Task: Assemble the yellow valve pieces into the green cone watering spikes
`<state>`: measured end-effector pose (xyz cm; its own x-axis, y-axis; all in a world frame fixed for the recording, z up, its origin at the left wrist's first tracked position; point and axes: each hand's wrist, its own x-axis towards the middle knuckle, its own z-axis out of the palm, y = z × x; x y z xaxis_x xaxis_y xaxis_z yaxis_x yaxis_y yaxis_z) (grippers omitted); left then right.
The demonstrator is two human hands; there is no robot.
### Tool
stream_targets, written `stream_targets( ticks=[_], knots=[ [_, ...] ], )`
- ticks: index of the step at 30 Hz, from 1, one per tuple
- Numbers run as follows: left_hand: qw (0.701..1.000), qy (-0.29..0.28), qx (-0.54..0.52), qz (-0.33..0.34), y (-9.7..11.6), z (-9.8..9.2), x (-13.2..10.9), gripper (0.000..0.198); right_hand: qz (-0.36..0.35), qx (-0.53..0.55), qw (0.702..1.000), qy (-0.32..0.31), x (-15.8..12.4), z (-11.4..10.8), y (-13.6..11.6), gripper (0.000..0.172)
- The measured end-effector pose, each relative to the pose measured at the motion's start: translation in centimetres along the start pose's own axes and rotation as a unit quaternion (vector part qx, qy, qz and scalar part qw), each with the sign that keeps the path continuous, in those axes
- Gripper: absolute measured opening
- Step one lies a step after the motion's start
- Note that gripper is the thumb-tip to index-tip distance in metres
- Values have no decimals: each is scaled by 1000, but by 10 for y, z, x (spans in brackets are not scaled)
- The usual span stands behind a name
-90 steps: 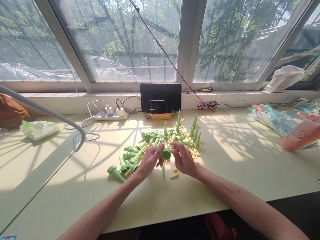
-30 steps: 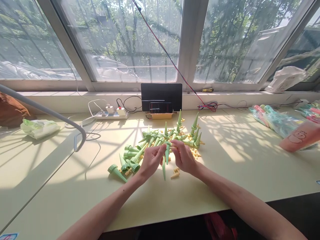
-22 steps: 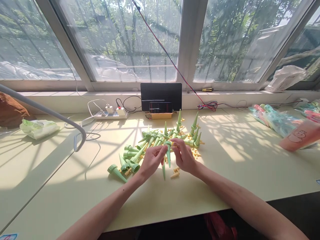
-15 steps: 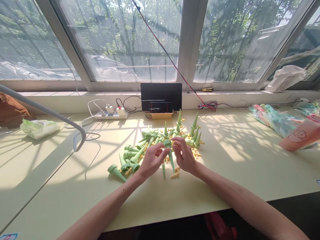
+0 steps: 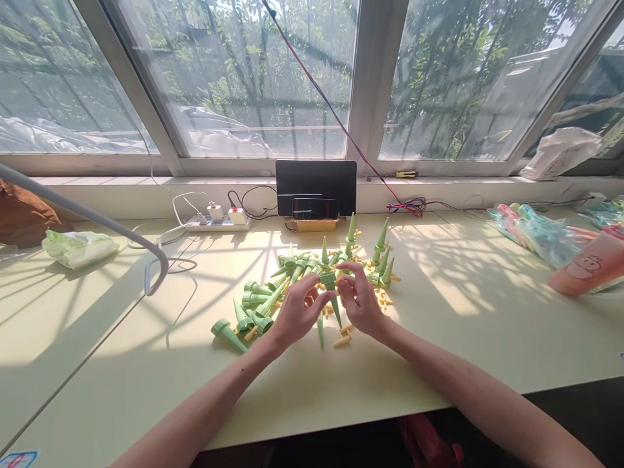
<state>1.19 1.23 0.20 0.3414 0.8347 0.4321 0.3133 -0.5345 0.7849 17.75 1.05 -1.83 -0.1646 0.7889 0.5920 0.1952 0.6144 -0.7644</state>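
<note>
A green watering spike (image 5: 328, 281) is between my hands, its wide capped end up and its tapered point down. My left hand (image 5: 303, 307) pinches the capped end from the left with thumb and fingers. My right hand (image 5: 361, 302) is curled at the spike's right side, index finger reaching over toward the cap. What its fingertips grip is too small and partly hidden. More green watering spikes (image 5: 263, 302) lie in a pile behind and to the left. Small yellow valve pieces (image 5: 342, 339) lie on the table below my right hand.
Several spikes stand point up (image 5: 381, 240) behind my right hand. A tablet (image 5: 316, 182) with a phone before it leans at the windowsill. A power strip (image 5: 219, 224) and grey curved bar (image 5: 121, 227) are left. Bagged items (image 5: 536, 231) and a pink cup (image 5: 580, 266) are right.
The held spike has tilted slightly and its point sits a little higher. My right index finger has moved over toward the cap. The pile looks the same.
</note>
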Motion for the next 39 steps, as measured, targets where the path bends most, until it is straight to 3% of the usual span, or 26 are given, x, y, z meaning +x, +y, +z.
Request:
stream_targets(
  ticks=[10, 19, 23, 28, 39],
  knots=[
    [1000, 11, 2, -13, 1, 1, 1, 32, 31, 57, 998, 2, 1, 2, 1, 15],
    [981, -44, -157, -108, 21, -1, 3, 18, 28, 56, 998, 23, 0, 4, -2, 17],
    [966, -46, -216, -135, 21, -3, 5, 30, 9, 60, 998, 20, -1, 3, -2, 19],
    [948, -90, -270, -141, 15, -4, 5, 38, -16, 32, 999, 37, -2, 2, -5, 19],
    [944, -86, -264, -177, 17, -2, 3, 47, -12, 13, 999, 39, -3, 3, -9, 17]
  ],
)
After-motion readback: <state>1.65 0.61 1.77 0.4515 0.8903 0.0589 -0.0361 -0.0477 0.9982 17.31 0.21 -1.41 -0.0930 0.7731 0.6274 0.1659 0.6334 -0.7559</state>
